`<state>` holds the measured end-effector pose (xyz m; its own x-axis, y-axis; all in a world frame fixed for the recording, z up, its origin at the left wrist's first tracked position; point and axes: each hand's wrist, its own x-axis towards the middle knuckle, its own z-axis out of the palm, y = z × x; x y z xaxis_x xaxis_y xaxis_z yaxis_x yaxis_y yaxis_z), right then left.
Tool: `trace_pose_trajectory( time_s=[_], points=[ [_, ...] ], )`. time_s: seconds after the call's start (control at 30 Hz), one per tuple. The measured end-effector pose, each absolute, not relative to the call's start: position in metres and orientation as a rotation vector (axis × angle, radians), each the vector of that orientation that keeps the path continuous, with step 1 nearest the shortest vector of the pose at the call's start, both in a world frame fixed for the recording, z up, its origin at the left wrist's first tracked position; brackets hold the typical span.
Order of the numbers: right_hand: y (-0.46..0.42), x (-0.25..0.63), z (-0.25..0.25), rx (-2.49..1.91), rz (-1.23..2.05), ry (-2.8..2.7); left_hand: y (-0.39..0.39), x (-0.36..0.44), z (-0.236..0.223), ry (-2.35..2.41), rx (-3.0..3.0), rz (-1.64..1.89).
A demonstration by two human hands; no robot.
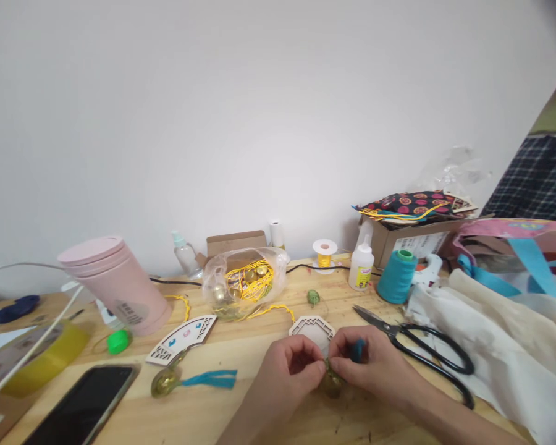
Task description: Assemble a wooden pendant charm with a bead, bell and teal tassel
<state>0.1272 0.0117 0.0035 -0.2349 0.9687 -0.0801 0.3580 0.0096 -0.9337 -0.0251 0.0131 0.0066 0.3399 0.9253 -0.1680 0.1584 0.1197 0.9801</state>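
Head view: your left hand (282,377) and right hand (370,364) are curled closed, pinching one small gold ornament (331,383) between them. Just ahead lies one fretwork wooden plaque (312,324); to the right, one pair of black-handled scissors (375,319); to the left, one gold tasselled pendant (164,383).

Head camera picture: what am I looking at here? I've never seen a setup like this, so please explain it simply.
There is no machine here. This is a single view from a camera worn on a person's head, looking forward and down. The person's bare left hand and right hand both pinch a small gold ornament, and a bit of teal material shows by the right fingers. On the wooden table lie a cut-out wooden lattice frame, black-handled scissors, a teal thread cone, and a clear plastic bag holding gold balls and yellow cord.
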Motion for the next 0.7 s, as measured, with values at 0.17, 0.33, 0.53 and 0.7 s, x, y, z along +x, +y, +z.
trace_pose_trajectory(
  time_s=[0.17,0.33,0.53,0.7],
  points=[
    [0.0087,0.1270,0.0046,-1.387,1.192,-1.698,0.0139,-0.0256,0.0040,1.054,1.339,0.732],
    [0.0097,0.1272,0.0058,-1.366,1.186,-1.727,0.0136,-0.0260,0.0024,1.025,1.364,0.739],
    [0.0117,0.1293,0.0034,-1.320,1.212,-1.665,0.0119,-0.0246,0.0069,1.065,1.389,0.749],
    [0.0129,0.1306,-0.0005,-1.306,1.256,-1.630,0.0133,-0.0228,0.0042,1.034,1.384,0.797]
  ],
)
